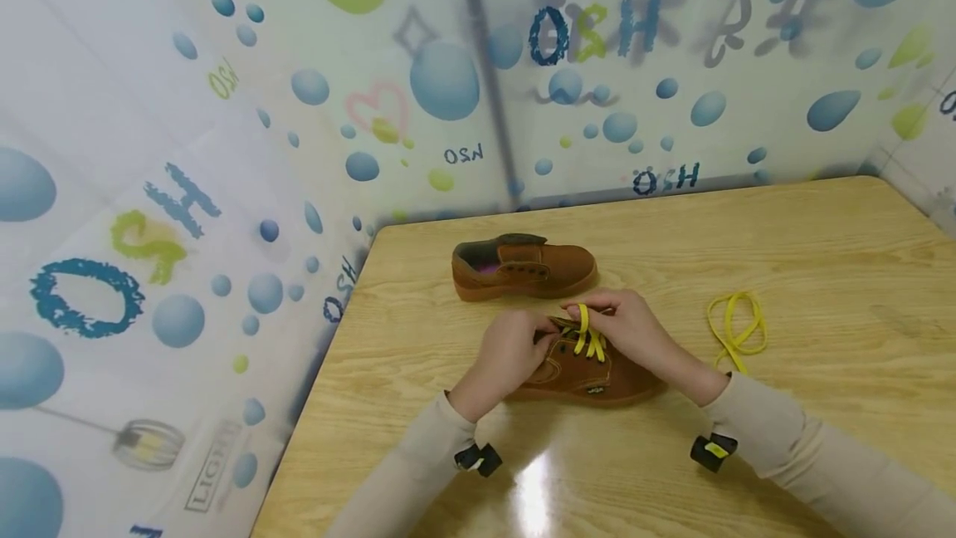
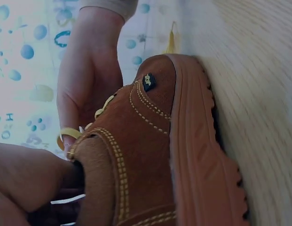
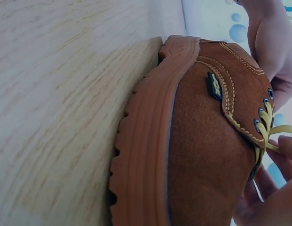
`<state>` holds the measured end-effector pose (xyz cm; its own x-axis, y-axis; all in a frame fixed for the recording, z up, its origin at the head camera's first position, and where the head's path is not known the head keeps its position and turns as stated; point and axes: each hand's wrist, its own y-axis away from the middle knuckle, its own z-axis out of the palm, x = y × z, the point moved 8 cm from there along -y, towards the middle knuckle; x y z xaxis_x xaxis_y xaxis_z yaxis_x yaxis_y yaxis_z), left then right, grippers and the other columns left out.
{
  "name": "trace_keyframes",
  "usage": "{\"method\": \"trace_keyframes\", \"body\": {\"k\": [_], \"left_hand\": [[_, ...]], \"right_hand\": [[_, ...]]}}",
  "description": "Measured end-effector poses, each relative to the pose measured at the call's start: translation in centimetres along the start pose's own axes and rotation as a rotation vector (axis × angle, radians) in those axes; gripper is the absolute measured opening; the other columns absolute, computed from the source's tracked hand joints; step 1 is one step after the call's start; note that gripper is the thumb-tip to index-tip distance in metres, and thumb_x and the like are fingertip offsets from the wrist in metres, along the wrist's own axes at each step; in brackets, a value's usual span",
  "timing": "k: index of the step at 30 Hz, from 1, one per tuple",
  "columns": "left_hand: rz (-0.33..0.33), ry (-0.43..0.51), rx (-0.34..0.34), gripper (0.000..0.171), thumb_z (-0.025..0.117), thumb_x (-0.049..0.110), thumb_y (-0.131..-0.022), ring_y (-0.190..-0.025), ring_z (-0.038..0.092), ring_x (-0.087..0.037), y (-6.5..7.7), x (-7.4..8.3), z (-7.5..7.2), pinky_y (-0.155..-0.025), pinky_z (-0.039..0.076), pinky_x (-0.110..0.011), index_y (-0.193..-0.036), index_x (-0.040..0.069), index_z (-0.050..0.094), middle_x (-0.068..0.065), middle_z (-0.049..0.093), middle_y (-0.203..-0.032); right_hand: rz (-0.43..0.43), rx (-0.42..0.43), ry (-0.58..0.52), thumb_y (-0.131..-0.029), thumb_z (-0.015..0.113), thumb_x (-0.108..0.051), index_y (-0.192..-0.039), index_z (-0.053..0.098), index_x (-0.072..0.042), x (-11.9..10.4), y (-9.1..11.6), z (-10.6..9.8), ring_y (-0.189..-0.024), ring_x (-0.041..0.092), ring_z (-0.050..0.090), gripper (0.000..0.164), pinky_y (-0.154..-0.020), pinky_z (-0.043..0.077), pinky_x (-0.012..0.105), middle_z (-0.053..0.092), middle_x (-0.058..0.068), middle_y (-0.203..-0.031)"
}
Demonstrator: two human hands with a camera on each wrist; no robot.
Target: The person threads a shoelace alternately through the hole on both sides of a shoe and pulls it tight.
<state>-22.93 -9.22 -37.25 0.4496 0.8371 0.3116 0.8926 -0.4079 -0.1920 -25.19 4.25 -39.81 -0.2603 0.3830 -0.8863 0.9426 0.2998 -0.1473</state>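
Observation:
A brown suede lace-up shoe (image 1: 627,380) with a thick sole stands on the table between both hands. Yellow shoelace (image 1: 596,345) crosses its front eyelets, as the right wrist view also shows on the shoe (image 3: 207,141). My right hand (image 1: 631,326) pinches the lace above the eyelets, with a loop of it rising by the fingers. At the shoe's opening, my left hand (image 1: 508,351) grips the upper near the tongue. In the left wrist view, the fingers of that left hand (image 2: 23,176) reach behind the collar, partly hidden by it.
A second brown shoe (image 1: 568,266), with no lace in its visible eyelets, stands just behind. To the right lies a loose coiled yellow lace (image 1: 747,339). The wooden table (image 1: 821,272) meets patterned walls (image 1: 635,139) at its back and left.

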Motion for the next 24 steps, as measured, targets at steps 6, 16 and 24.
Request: {"method": "trace_keyframes", "body": {"k": [6,16,24], "left_hand": [[0.042,-0.211,0.069,0.006,0.072,0.023,-0.083,-0.078,0.065,-0.01,1.2,0.6,-1.7,-0.084,0.054,-0.029,-0.081,0.021,0.077,0.007,0.071,-0.084],[0.047,-0.28,0.105,0.007,0.075,0.024,-0.08,-0.073,0.054,-0.012,3.1,-0.3,-3.9,-0.067,0.047,-0.023,-0.075,0.019,0.077,0.005,0.064,-0.077],[0.063,-0.286,0.127,0.006,0.077,0.023,-0.078,-0.069,0.051,-0.011,4.1,-0.8,-5.4,-0.062,0.045,-0.021,-0.074,0.019,0.077,0.005,0.063,-0.074]], "right_hand": [[-0.002,0.04,-0.01,-0.091,0.061,-0.033,-0.106,0.073,-0.021,-0.5,0.1,-0.7,-0.097,0.013,0.066,0.022,-0.074,0.052,0.022,0.071,0.001,-0.11],[0.01,0.028,-0.041,-0.091,0.062,-0.027,-0.108,0.072,-0.014,-0.2,-0.4,-0.5,-0.094,0.01,0.067,0.024,-0.073,0.052,0.018,0.072,0.008,-0.109],[0.048,-0.019,-0.007,-0.092,0.062,-0.019,-0.107,0.072,-0.015,0.4,-0.7,0.0,-0.094,0.016,0.063,0.019,-0.071,0.051,0.022,0.07,0.009,-0.113]]}}
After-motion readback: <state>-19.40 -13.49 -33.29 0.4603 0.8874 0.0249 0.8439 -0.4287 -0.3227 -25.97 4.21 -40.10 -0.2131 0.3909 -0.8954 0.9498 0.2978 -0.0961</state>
